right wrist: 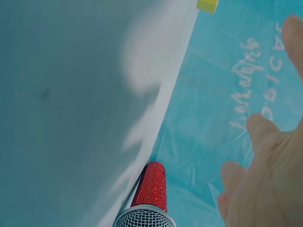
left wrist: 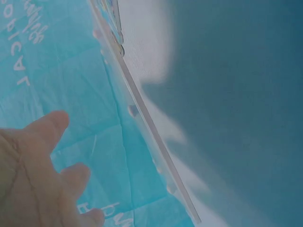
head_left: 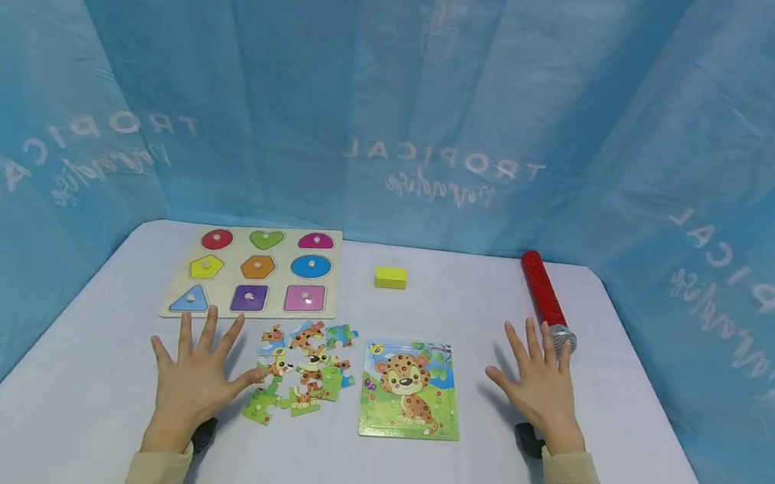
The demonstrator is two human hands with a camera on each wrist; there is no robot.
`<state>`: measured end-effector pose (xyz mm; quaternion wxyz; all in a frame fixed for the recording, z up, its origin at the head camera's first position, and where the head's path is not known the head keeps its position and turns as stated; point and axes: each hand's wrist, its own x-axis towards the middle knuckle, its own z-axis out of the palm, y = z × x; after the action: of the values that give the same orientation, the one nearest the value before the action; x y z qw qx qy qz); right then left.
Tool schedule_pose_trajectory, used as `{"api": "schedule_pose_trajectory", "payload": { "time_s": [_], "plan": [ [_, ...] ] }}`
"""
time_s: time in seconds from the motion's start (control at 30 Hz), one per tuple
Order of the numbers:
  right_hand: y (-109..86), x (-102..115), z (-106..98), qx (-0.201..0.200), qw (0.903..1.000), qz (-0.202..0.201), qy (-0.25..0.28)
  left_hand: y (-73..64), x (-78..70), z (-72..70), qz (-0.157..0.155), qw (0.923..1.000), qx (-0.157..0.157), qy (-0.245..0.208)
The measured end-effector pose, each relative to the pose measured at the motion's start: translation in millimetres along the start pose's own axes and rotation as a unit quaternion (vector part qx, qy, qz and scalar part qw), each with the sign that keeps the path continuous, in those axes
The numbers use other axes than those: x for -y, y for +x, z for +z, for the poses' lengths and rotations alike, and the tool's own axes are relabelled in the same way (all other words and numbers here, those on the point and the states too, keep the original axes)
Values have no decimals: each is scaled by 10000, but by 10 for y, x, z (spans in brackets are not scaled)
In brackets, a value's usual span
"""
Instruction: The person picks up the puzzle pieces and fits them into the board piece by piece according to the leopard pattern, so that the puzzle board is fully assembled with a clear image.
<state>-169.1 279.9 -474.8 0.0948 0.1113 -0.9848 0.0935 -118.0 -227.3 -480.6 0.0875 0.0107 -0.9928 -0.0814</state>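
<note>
My left hand [head_left: 194,383] is spread with straight fingers, palm down above the table, and holds nothing. Its thumb reaches toward the loose jigsaw pieces [head_left: 330,383] with leopard and grass prints, its fingertips toward the wooden shape board [head_left: 231,270]. My right hand [head_left: 540,390], likewise spread, holds nothing; its fingertips are near the silver mesh head of a red glittery microphone [head_left: 544,290]. Between the hands lies a square leopard picture board [head_left: 409,390]. In the right wrist view, the microphone [right wrist: 151,189] shows beside the right hand [right wrist: 270,175]. The left hand [left wrist: 42,179] shows in its own wrist view.
A small yellow block [head_left: 390,277] lies toward the back of the white table [head_left: 451,309]. The shape board carries several coloured knobbed shapes, such as a red circle [head_left: 217,239]. Blue printed curtains [head_left: 399,105] stand around the back and sides.
</note>
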Motion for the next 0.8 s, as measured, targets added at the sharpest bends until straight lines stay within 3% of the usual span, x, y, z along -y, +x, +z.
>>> {"api": "schedule_pose_trajectory", "payload": {
  "time_s": [0.13,0.23,0.43,0.5,0.6,0.8],
  "plan": [
    [18,34,2,99,9996,-32,259,-15,-17,-8,13,10000,-38,-52],
    [16,109,53,376,9959,-58,823,-24,-52,-14,44,10000,17,-82],
    [27,334,282,1244,9621,-302,2408,49,-168,-55,173,9990,360,-199],
    [26,381,343,1398,9561,-502,2528,100,-225,-66,241,9985,443,-223],
    [13,416,395,1437,9550,-765,2481,176,-345,-45,383,9975,509,-302],
    [46,482,422,1396,9524,-1010,2516,354,-618,91,812,9948,106,-602]
  ]
}}
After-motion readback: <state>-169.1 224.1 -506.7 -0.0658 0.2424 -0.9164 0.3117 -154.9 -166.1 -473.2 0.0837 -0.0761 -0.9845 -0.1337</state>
